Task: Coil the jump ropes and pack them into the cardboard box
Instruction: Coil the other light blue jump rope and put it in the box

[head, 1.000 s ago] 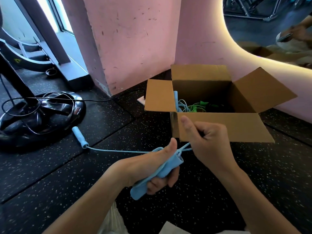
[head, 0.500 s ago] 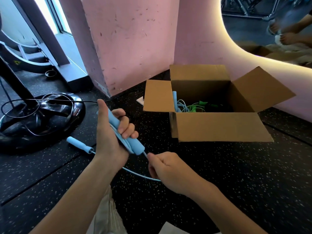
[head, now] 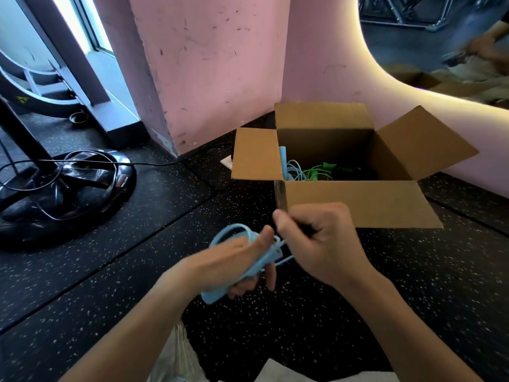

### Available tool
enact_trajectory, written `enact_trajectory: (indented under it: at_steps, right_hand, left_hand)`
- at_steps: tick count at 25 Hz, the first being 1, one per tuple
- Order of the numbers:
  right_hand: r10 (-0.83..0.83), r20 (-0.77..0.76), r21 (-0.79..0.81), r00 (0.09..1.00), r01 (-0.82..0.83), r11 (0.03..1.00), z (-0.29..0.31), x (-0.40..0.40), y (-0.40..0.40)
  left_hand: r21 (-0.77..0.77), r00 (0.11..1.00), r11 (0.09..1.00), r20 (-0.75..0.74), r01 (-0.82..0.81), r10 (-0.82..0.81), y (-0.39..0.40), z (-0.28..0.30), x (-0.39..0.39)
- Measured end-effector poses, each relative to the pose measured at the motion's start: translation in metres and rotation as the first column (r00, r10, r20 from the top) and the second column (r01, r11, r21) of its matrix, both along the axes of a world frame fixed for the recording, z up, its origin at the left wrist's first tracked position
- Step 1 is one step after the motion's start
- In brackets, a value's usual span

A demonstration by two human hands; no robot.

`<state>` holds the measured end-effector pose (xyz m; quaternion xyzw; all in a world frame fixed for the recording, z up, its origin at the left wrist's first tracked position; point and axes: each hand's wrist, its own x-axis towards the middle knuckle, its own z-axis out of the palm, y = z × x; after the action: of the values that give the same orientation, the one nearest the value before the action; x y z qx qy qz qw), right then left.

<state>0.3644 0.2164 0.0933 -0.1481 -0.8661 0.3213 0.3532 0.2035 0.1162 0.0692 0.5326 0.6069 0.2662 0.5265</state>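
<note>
My left hand (head: 234, 263) grips a light blue jump rope handle (head: 217, 293) with loops of its blue cord (head: 228, 232) bunched over the hand. Just to the right, my right hand (head: 322, 244) pinches the cord close to the handle's top end. Both hands hover above the floor right in front of the open cardboard box (head: 358, 205). Inside the box lie a coiled light blue rope (head: 292, 169) and a green rope (head: 319, 172). The second handle of the held rope is hidden from view.
A black round fan base (head: 63, 188) with a looped black cable stands on the left. Behind the box rises a pink pillar (head: 209, 64), with a mirror (head: 440, 37) at the upper right. The floor is black speckled rubber matting (head: 137, 271).
The left hand swung back right and down with the handle. The right hand rose to meet it. The loose handle that lay on the floor to the left is gone from there.
</note>
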Motion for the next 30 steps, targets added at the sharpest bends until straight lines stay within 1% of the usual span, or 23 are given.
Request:
enact_trajectory:
  at_steps: [2, 4, 6, 8, 9, 10, 12, 13, 14, 15, 16, 17, 18, 19, 20, 21, 22, 23, 24, 25, 26, 27, 30]
  right_hand:
    - [-0.157, -0.099, -0.065, 0.983, 0.151, 0.986, -0.001, 0.006, 0.011]
    - [-0.231, -0.104, -0.172, 0.967, 0.211, 0.962, -0.003, 0.005, 0.014]
    - [-0.205, -0.020, -0.315, 0.979, 0.188, 0.930, -0.015, -0.002, 0.009]
    - [-0.093, 0.119, -0.453, 0.988, 0.138, 0.881, -0.033, -0.013, -0.006]
    - [-0.027, 0.184, -0.503, 0.983, 0.118, 0.856, -0.043, -0.018, -0.013]
    - [0.023, 0.240, -0.525, 0.971, 0.110, 0.844, -0.052, -0.021, -0.020]
    - [0.077, 0.339, -0.497, 0.938, 0.109, 0.861, -0.061, -0.025, -0.028]
    - [0.092, 0.386, -0.465, 0.918, 0.107, 0.879, -0.062, -0.025, -0.030]
    - [0.105, 0.434, -0.434, 0.895, 0.106, 0.895, -0.061, -0.025, -0.032]
    - [0.123, 0.480, -0.409, 0.869, 0.098, 0.907, -0.059, -0.025, -0.034]
    - [0.154, 0.514, -0.398, 0.844, 0.076, 0.914, -0.055, -0.024, -0.037]
    - [0.198, 0.528, -0.398, 0.826, 0.034, 0.917, -0.051, -0.024, -0.040]
    - [0.242, 0.531, -0.387, 0.812, -0.022, 0.922, -0.045, -0.024, -0.043]
    - [0.263, 0.529, -0.346, 0.807, -0.077, 0.935, -0.038, -0.025, -0.047]
    - [0.257, 0.519, -0.274, 0.815, -0.126, 0.953, -0.030, -0.025, -0.048]
    - [0.235, 0.487, -0.200, 0.841, -0.154, 0.968, -0.023, -0.024, -0.047]
    - [0.202, 0.425, -0.147, 0.882, -0.152, 0.977, -0.018, -0.022, -0.043]
    - [0.160, 0.346, -0.120, 0.924, -0.126, 0.985, -0.014, -0.019, -0.036]
    - [0.102, 0.271, -0.082, 0.957, -0.083, 0.993, -0.012, -0.016, -0.028]
    - [0.042, 0.203, -0.024, 0.978, -0.038, 0.999, -0.011, -0.013, -0.022]
    - [0.002, 0.136, 0.044, 0.991, -0.008, 0.999, -0.010, -0.011, -0.019]
    - [-0.002, 0.063, 0.099, 0.998, -0.005, 0.995, -0.012, -0.011, -0.018]
    - [0.052, -0.122, 0.241, 0.991, -0.021, 0.970, -0.013, -0.013, -0.019]
  left_hand:
    - [-0.072, 0.961, 0.989, 0.256, 0.128, -0.106, -0.001, 0.002, 0.012]
    - [-0.043, 0.855, 0.980, 0.498, 0.194, -0.147, -0.002, 0.003, 0.016]
    - [0.017, 0.675, 0.975, 0.719, 0.220, -0.165, -0.002, 0.006, 0.016]
    - [0.120, 0.456, 0.977, 0.870, 0.174, -0.188, 0.000, 0.008, 0.012]
    - [0.170, 0.370, 0.980, 0.908, 0.102, -0.196, 0.001, 0.010, 0.009]
    - [0.200, 0.315, 0.980, 0.930, -0.005, -0.188, 0.002, 0.011, 0.005]
    - [0.169, 0.296, 0.936, 0.952, -0.308, -0.075, 0.004, 0.017, -0.001]
    - [0.110, 0.290, 0.864, 0.956, -0.491, 0.043, 0.004, 0.022, -0.003]
    - [0.037, 0.255, 0.747, 0.950, -0.663, 0.178, 0.004, 0.025, -0.007]
    - [-0.024, 0.203, 0.605, 0.931, -0.796, 0.304, 0.004, 0.027, -0.012]
    - [-0.052, 0.164, 0.461, 0.894, -0.886, 0.417, 0.004, 0.025, -0.020]
    - [-0.032, 0.164, 0.347, 0.838, -0.937, 0.520, 0.003, 0.022, -0.027]
    - [0.035, 0.207, 0.280, 0.760, -0.959, 0.616, 0.003, 0.018, -0.033]
    - [0.140, 0.301, 0.278, 0.644, -0.950, 0.703, 0.003, 0.015, -0.036]
    - [0.258, 0.430, 0.345, 0.480, -0.902, 0.764, 0.003, 0.010, -0.036]
    - [0.344, 0.572, 0.475, 0.287, -0.810, 0.768, 0.003, 0.009, -0.031]
    - [0.364, 0.716, 0.645, 0.099, -0.672, 0.691, 0.003, 0.006, -0.023]
    - [0.302, 0.836, 0.801, -0.026, -0.516, 0.548, 0.004, 0.005, -0.011]
    - [0.188, 0.920, 0.911, -0.065, -0.368, 0.386, 0.005, 0.004, 0.000]
    - [0.066, 0.963, 0.961, -0.017, -0.268, 0.270, 0.005, 0.003, 0.008]
    - [-0.029, 0.975, 0.977, 0.076, -0.209, 0.211, 0.004, 0.005, 0.012]
    - [-0.082, 0.971, 0.982, 0.157, -0.169, 0.180, 0.003, 0.007, 0.013]
    - [-0.066, 0.940, 0.995, 0.329, -0.077, 0.094, -0.005, 0.014, 0.001]
